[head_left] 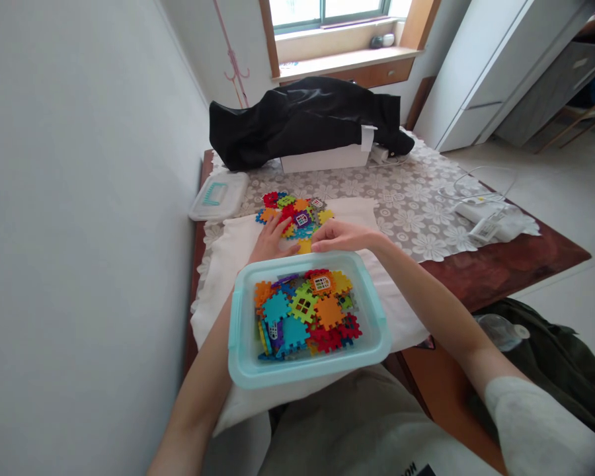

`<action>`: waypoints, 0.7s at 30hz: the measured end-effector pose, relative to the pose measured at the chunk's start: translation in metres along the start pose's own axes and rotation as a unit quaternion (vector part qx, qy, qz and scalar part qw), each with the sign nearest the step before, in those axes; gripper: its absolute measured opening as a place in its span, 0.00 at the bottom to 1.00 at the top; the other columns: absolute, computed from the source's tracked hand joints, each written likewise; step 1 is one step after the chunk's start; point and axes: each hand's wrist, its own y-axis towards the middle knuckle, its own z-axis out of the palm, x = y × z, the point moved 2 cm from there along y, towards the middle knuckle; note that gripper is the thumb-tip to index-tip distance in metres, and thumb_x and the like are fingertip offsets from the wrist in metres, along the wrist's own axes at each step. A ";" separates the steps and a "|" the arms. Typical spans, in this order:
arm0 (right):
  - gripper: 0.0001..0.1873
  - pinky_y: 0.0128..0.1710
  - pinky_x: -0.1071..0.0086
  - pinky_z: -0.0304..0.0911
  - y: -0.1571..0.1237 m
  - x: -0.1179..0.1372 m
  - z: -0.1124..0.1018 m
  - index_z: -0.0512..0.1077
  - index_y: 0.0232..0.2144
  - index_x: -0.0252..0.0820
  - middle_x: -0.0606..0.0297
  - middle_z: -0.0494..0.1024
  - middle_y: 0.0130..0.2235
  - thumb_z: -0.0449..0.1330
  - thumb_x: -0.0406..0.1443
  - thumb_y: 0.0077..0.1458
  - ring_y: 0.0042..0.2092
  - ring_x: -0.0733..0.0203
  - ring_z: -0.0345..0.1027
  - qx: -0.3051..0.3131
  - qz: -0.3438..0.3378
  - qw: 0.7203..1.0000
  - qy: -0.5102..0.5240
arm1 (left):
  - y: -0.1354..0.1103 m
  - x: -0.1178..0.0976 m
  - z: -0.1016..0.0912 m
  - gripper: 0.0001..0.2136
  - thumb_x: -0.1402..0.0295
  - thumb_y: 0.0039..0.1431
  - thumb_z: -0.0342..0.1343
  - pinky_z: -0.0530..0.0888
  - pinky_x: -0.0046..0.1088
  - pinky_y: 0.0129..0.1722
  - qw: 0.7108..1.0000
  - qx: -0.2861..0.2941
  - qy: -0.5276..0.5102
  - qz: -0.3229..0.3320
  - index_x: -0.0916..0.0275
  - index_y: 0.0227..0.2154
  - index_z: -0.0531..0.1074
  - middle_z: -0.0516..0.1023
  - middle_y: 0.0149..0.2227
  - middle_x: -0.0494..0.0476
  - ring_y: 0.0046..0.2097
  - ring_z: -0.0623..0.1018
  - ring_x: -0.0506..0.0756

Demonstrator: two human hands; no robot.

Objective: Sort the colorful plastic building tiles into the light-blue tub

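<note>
Behind the tub, my left hand (270, 241) lies with fingers spread over the left side of a pile of colourful interlocking plastic tiles (287, 215). Its thumb reaches toward a yellow tile (304, 246) at the pile's near edge. From the right, my right hand (340, 235) is closed, with curled fingertips at that yellow tile's right edge. A purple window tile (302, 219) sits among the pile. Closer to me stands a pale turquoise tub (310, 377), holding more tiles in orange, blue, green, red and yellow, such as a green window tile (303, 303).
A white cloth (401, 304) lies under the tub and pile. The tub's lid (219, 196) rests at the left by the wall. A black cover (302, 116) drapes over a white box at the back. A plastic-wrapped packet (496, 221) is on the right side of the table.
</note>
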 end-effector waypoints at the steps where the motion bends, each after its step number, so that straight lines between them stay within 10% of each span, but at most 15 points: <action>1: 0.30 0.28 0.71 0.58 0.003 -0.008 -0.003 0.78 0.30 0.38 0.65 0.78 0.29 0.61 0.59 0.67 0.29 0.66 0.66 -0.054 -0.003 0.999 0.003 | 0.000 -0.001 0.002 0.31 0.40 0.55 0.72 0.68 0.63 0.75 1.000 0.010 -0.001 -0.004 0.44 0.60 0.80 0.75 0.71 0.55 0.75 0.68 0.73; 6: 0.24 0.63 0.50 0.71 0.019 -0.062 -0.015 0.81 0.50 0.42 0.50 0.83 0.59 0.60 0.53 0.69 0.61 0.46 0.75 -0.416 -0.008 0.895 -0.162 | -0.001 -0.015 0.001 0.30 0.38 0.56 0.68 0.66 0.68 0.74 0.999 0.029 0.006 -0.039 0.41 0.59 0.81 0.79 0.67 0.53 0.76 0.67 0.74; 12: 0.46 0.81 0.30 0.35 0.027 -0.106 -0.002 0.65 0.75 0.46 0.54 0.56 0.81 0.69 0.54 0.62 0.82 0.32 0.42 -0.305 0.139 0.888 -0.316 | -0.001 -0.030 0.000 0.28 0.42 0.55 0.67 0.60 0.68 0.78 0.995 0.071 0.021 -0.071 0.33 0.60 0.81 0.79 0.66 0.45 0.78 0.63 0.72; 21: 0.44 0.76 0.41 0.57 0.024 -0.101 0.005 0.61 0.76 0.43 0.47 0.70 0.72 0.65 0.52 0.65 0.74 0.39 0.62 -0.333 0.058 0.888 -0.313 | 0.002 -0.030 0.001 0.34 0.39 0.52 0.69 0.53 0.60 0.82 0.995 0.053 0.012 -0.085 0.28 0.64 0.77 0.74 0.70 0.41 0.82 0.52 0.71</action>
